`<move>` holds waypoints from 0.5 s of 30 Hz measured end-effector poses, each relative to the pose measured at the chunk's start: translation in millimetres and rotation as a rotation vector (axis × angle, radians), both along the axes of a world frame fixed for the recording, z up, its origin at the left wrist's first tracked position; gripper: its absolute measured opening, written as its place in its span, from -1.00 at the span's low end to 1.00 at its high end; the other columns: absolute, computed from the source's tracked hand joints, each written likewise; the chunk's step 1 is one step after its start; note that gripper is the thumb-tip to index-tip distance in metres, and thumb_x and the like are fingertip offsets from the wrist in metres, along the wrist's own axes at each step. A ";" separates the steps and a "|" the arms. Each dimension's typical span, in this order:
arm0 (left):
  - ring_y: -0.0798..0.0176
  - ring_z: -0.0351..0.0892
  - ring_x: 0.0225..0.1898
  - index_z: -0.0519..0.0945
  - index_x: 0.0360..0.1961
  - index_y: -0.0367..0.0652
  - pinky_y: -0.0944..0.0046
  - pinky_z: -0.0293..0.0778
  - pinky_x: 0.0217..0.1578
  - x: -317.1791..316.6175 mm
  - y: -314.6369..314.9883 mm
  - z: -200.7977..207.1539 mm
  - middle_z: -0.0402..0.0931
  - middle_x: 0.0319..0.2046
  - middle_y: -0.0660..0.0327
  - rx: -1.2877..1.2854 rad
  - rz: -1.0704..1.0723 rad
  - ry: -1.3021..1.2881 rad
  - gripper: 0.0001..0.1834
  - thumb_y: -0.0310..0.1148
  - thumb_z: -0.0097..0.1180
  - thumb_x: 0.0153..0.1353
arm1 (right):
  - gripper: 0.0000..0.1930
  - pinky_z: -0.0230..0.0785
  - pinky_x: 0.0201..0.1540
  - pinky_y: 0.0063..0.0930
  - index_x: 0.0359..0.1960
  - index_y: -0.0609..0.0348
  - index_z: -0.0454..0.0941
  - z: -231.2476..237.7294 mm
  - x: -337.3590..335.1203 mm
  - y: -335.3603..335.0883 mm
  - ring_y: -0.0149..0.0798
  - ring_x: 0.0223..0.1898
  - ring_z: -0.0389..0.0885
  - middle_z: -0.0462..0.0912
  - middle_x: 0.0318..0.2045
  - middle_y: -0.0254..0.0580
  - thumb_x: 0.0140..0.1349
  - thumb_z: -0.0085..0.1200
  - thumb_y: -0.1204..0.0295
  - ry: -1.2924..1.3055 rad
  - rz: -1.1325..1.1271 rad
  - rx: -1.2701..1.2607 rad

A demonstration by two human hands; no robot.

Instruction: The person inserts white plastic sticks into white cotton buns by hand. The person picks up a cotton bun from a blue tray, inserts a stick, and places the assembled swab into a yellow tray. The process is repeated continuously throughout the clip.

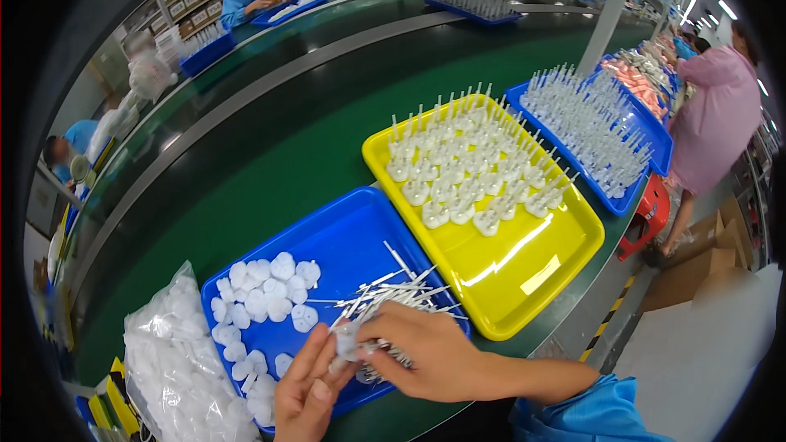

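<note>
Both my hands meet over the near edge of a blue tray (323, 217). My left hand (304, 393) pinches a small whitish plastic piece (347, 342) at its fingertips. Curled round from the right, my right hand (430, 350) grips several thin white sticks (397, 354), its fingertips against the same piece. How the stick and piece meet is hidden by my fingers. In the tray, a heap of loose white sticks (385, 295) lies just beyond my right hand, and rounded white pieces (266, 288) are gathered at the left.
A yellow tray (532, 290) holds rows of white pieces with upright sticks (475, 160). Beyond it stands a blue tray of similar pieces (581, 123). A clear bag of white pieces (184, 360) sits at left. A green conveyor belt (221, 196) runs behind; people work around it.
</note>
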State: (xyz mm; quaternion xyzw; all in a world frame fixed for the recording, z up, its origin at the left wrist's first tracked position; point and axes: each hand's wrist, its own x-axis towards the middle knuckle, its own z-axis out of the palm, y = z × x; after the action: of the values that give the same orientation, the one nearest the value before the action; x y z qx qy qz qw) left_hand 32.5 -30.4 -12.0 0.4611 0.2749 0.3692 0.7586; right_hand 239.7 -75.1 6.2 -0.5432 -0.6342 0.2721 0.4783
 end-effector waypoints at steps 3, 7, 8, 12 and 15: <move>0.00 0.50 0.22 0.27 0.43 -0.28 0.07 0.40 0.24 -7.2 13.7 9.4 0.39 0.31 -0.10 0.452 0.070 0.464 -0.42 -0.43 0.10 0.43 | -0.81 0.50 -0.30 -0.28 -0.16 0.13 0.59 9.4 38.8 -12.3 -0.03 -0.34 0.66 0.63 -0.31 -0.11 0.19 0.26 0.53 -0.022 -0.204 0.050; -0.06 0.43 0.21 0.52 0.18 -0.37 0.08 0.32 0.24 -9.0 30.5 9.2 0.38 0.26 -0.06 1.014 0.105 1.127 -0.53 -0.53 0.21 0.22 | -0.87 0.42 -0.41 -0.25 -0.27 0.25 0.62 6.5 86.7 -9.9 -0.01 -0.50 0.63 0.66 -0.41 -0.01 0.21 0.26 0.48 -0.082 -0.508 -0.232; -0.10 0.40 0.18 0.55 0.13 -0.35 0.10 0.31 0.22 -4.9 35.7 0.1 0.40 0.19 -0.03 1.044 0.082 1.162 -0.56 -0.56 0.22 0.19 | -0.87 0.42 -0.42 -0.23 -0.28 0.27 0.62 1.3 95.1 -10.0 0.01 -0.51 0.62 0.66 -0.42 0.02 0.21 0.25 0.47 -0.126 -0.524 -0.228; -0.05 0.44 0.08 0.61 0.05 -0.31 0.07 0.37 0.12 -1.2 38.6 -2.1 0.41 0.13 -0.01 1.061 0.091 1.163 -0.62 -0.56 0.26 0.16 | -0.86 0.41 -0.39 -0.12 -0.32 0.34 0.60 -18.3 104.1 5.3 0.15 -0.47 0.61 0.64 -0.45 0.14 0.24 0.20 0.47 -0.266 -0.472 -0.173; -0.05 0.46 0.06 0.62 -0.03 -0.30 0.08 0.39 0.10 1.4 40.4 1.1 0.42 0.12 -0.02 1.023 0.113 1.139 -0.69 -0.56 0.25 0.17 | -0.88 0.41 -0.38 -0.11 -0.28 0.35 0.60 -21.7 103.3 14.2 0.19 -0.46 0.61 0.63 -0.46 0.17 0.26 0.15 0.51 -0.301 -0.476 -0.161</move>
State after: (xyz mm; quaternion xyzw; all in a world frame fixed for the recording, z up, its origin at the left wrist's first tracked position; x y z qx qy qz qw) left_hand 33.9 10.0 -11.0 0.8590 0.4414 0.1942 0.1718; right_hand 342.9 -60.8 -15.5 -0.7470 -0.5293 0.1180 0.3846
